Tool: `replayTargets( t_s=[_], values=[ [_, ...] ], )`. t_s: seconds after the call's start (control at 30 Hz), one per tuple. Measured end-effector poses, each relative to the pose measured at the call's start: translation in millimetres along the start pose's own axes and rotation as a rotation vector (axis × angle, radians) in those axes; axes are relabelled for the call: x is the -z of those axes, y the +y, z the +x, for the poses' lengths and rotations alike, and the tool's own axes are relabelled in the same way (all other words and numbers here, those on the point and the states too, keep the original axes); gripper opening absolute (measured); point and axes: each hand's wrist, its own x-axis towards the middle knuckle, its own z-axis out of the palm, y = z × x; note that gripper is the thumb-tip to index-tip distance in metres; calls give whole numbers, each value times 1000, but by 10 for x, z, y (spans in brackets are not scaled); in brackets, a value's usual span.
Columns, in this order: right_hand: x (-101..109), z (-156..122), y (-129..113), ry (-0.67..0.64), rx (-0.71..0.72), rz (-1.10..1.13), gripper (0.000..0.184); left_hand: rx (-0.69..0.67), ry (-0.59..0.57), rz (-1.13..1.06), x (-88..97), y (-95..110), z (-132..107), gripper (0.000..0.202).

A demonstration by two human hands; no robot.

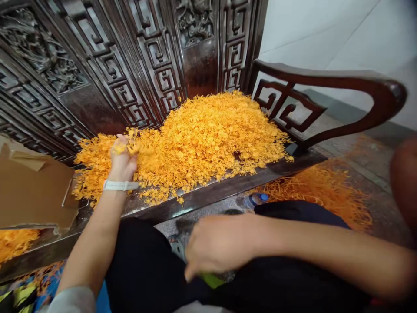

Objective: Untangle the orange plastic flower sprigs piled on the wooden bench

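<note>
A big heap of small orange plastic flower pieces (215, 134) covers the seat of a dark carved wooden bench. My left hand (124, 156), with a pale band at the wrist, is at the left part of the heap. Several orange flower pieces show at its fingers, which are curled around them. My right hand (221, 241) is over my lap in front of the bench, blurred by motion. Its fingers look curled, and whatever may be in them is hidden. Just below it a green thing (213, 279) shows in part.
A torn cardboard box (32, 187) stands on the bench at the left. The bench's armrest (345, 82) curves out at the right. Orange strands (319, 191) lie on the floor, near a bottle with a blue cap (263, 197). Someone's knee or limb (404, 187) shows at the right edge.
</note>
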Motion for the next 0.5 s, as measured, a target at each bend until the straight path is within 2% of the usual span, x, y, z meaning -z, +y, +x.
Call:
replayTargets(
  t_s=[0.03,0.07,0.1,0.13,0.17,0.2,0.27,0.3,0.33,0.4,0.43,0.5],
  values=[
    [-14,-2,-37,-148,5,33,48,-5,59,-79,61,33,37,39],
    [24,-18,-50,-263,-3,103,49,15,63,-130,94,52,43,39],
    [113,-48,-42,-333,-11,207,48,39,52,-168,99,58,23,39],
    [245,-92,-17,-300,-10,351,45,68,10,-176,79,53,-17,39],
    [405,-145,23,-165,-5,505,42,90,-40,-161,39,44,-69,39],
    [574,-201,76,36,1,637,42,97,-69,-145,-14,34,-128,37],
    [866,-299,215,512,1,818,50,102,-102,-113,-140,29,-251,35],
    [962,-330,295,722,-23,881,53,103,-123,-95,-203,36,-314,34],
    [1014,-345,376,874,-69,942,55,109,-160,-74,-263,47,-378,34],
    [996,-331,515,1043,-224,1064,51,129,-277,-23,-368,74,-515,35],
    [942,-306,561,1083,-303,1097,48,138,-345,3,-414,84,-587,36],
    [801,-238,600,1075,-394,1025,41,141,-453,43,-495,85,-725,34]
  ],
)
